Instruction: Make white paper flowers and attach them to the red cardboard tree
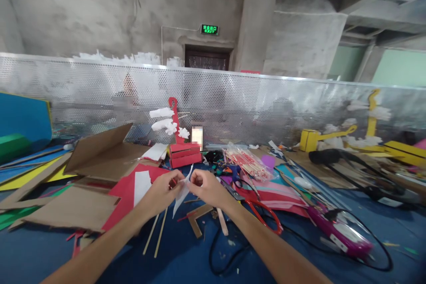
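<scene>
My left hand [163, 189] and my right hand [205, 187] are raised together above the blue table, both pinched on one small piece of white paper [181, 194] that hangs down between them in a twisted point. Straight beyond the hands stands a red cardboard model [181, 142] with an upright post that carries white paper tufts. Thin wooden sticks [156, 233] lie on the table under my left forearm. A bent piece of brown card [197, 218] lies just below the paper.
Brown cardboard sheets [96, 153] and red paper [128, 191] lie at left. Red-handled scissors [264, 215], a bag of sticks [248, 162] and a purple glue gun [339, 233] with black cable are at right. A perforated metal screen [233, 102] bounds the far edge.
</scene>
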A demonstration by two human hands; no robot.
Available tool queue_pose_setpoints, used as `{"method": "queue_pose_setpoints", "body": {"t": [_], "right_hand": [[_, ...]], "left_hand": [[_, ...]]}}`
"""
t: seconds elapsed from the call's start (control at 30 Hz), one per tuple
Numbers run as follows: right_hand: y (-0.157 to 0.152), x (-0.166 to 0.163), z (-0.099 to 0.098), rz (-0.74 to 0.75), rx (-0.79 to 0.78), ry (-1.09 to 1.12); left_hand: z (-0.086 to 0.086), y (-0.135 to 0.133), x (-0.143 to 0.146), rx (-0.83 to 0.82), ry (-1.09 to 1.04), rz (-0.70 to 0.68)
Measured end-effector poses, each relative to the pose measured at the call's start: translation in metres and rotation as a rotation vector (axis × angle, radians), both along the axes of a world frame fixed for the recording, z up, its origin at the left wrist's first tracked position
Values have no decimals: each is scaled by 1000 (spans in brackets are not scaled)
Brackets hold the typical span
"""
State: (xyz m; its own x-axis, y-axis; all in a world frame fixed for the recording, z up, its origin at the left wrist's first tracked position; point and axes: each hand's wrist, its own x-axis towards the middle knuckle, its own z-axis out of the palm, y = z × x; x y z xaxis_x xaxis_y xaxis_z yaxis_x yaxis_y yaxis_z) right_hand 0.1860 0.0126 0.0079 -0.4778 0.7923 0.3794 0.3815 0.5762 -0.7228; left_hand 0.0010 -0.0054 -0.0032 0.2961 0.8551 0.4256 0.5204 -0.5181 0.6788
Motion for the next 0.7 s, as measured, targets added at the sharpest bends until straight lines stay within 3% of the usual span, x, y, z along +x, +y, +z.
{"method": "queue_pose_setpoints", "body": {"t": [0.5, 0.7], "right_hand": [[18, 8, -11, -97, -14, 7], [15, 10, -7, -158, 92, -96]], "left_hand": [[-7, 31, -30, 47, -88, 215], [-7, 30, -36, 77, 77, 304]]}}
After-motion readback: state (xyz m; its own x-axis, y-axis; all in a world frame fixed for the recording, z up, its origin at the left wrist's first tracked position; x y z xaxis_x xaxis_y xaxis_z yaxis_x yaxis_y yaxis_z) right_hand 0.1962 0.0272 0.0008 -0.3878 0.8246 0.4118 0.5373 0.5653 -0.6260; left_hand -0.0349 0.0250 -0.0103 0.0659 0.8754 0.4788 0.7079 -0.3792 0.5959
